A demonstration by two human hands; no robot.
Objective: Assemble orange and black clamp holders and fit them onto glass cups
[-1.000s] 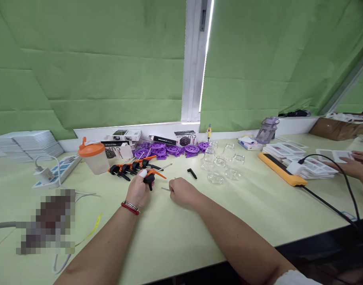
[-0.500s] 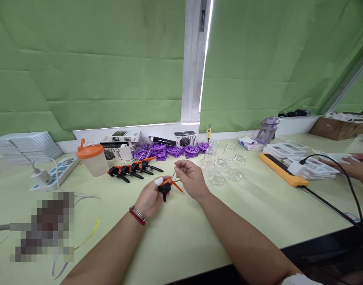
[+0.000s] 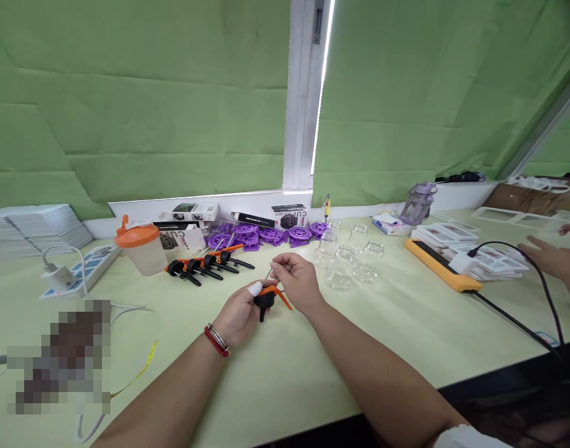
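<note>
My left hand (image 3: 237, 311) is closed around a black-and-orange bottle-top part (image 3: 265, 300), which has a round black body, a black stem pointing down and an orange lever. Right above it, my right hand (image 3: 298, 283) pinches a thin metal rod (image 3: 267, 274) between thumb and finger. The rod's lower end meets the part beside my left thumb; whether it is seated there I cannot tell. Several matching black-and-orange parts (image 3: 213, 267) with metal rods lie in a row to the left. Clear glass jars (image 3: 345, 254) stand to the right of my hands.
Purple plastic wheel-shaped pieces (image 3: 247, 236) and cup holder boxes (image 3: 289, 216) line the back. On the left are an orange-lidded cup (image 3: 142, 249) and a white power strip (image 3: 91, 270). A yellow power strip (image 3: 441, 267) and another person's hand (image 3: 549, 258) are on the right.
The bottle-top part has shifted slightly right and tilted in my left hand. My right hand stays pinched on the rod. The other person's hands have moved apart, lifting a clear sheet.
</note>
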